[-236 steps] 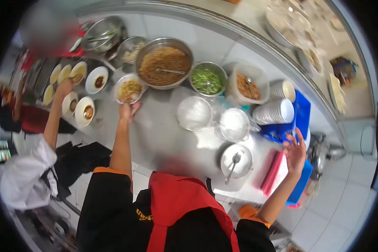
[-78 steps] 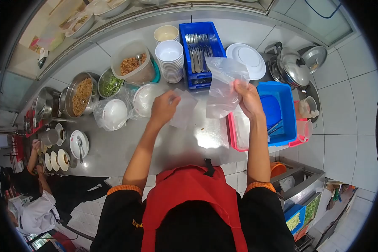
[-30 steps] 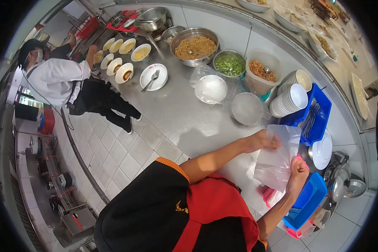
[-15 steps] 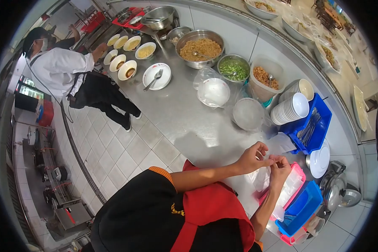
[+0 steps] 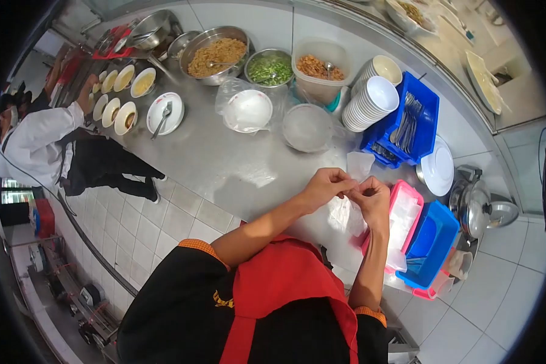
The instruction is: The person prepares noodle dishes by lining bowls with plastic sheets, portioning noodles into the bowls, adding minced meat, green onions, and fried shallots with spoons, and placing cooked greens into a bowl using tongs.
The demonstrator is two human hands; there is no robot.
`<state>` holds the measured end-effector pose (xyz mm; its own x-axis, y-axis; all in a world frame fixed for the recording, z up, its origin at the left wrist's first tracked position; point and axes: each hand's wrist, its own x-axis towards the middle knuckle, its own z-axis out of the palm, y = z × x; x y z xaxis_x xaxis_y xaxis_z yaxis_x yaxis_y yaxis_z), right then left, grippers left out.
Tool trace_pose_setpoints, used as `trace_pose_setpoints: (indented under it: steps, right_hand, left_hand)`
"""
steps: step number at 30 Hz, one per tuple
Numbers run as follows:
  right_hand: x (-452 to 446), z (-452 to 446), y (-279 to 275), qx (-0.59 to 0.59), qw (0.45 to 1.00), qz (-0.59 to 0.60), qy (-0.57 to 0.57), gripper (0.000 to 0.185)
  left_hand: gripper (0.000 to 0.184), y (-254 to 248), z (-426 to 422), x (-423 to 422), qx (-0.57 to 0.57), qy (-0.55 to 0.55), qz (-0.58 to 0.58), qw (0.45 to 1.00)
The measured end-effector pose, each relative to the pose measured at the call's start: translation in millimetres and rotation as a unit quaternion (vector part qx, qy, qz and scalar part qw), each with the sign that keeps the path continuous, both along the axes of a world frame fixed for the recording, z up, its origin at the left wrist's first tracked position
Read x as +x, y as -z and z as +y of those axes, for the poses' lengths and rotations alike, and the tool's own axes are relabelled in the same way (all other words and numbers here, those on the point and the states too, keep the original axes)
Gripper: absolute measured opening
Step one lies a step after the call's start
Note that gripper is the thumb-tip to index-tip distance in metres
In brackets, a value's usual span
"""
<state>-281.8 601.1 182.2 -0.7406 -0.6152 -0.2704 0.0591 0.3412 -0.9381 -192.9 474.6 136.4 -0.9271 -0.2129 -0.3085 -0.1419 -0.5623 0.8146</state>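
My left hand (image 5: 327,187) and my right hand (image 5: 372,197) meet over the front of the steel counter, their fingertips pinched together. A thin clear plastic bag (image 5: 344,213) shows just below them and seems to run up into both pinches; its upper edge is too fine to make out. Close beside my right hand stands a pink basket (image 5: 411,189) filled with clear plastic bags (image 5: 403,212). Beyond my fingers, another piece of clear plastic (image 5: 360,164) lies near the blue cutlery bin.
A plastic-lined bowl (image 5: 249,111), a second covered bowl (image 5: 307,127) and a plate with a fork (image 5: 165,114) sit on the counter (image 5: 194,158). Behind are chopped greens (image 5: 271,68), stacked bowls (image 5: 370,103) and a blue cutlery bin (image 5: 428,115). A co-worker (image 5: 42,136) stands left.
The view has swung, so the counter's contents sit further left. My hands have stayed close together, and both are now pinched at the fingertips; the left fingers were more spread before.
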Motion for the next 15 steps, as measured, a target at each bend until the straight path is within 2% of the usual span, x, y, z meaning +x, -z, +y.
trace_pose_setpoints:
  steps: [2,6,9,11,15]
  right_hand:
    - [-3,5,1,0.004,0.998,-0.011,-0.055,0.020]
    - [-6,8,-3,-0.036,0.996,-0.071,-0.042,0.011]
    - [-4,5,3,-0.129,0.981,-0.145,-0.006,0.020]
    - [-4,1,0,-0.139,0.978,-0.154,0.005,0.022]
    - [-5,1,-1,-0.177,0.968,-0.177,0.028,0.027]
  left_hand:
    - [0.019,2,-2,2,0.009,-0.005,0.008,1.000]
    - [0.021,5,-11,2,-0.041,-0.011,0.037,0.998]
    - [0.019,0,-14,3,-0.022,-0.009,0.022,0.999]
    - [0.021,0,-16,2,0.007,-0.067,0.038,0.997]
    - [0.019,-7,-18,1,0.048,-0.078,0.068,0.993]
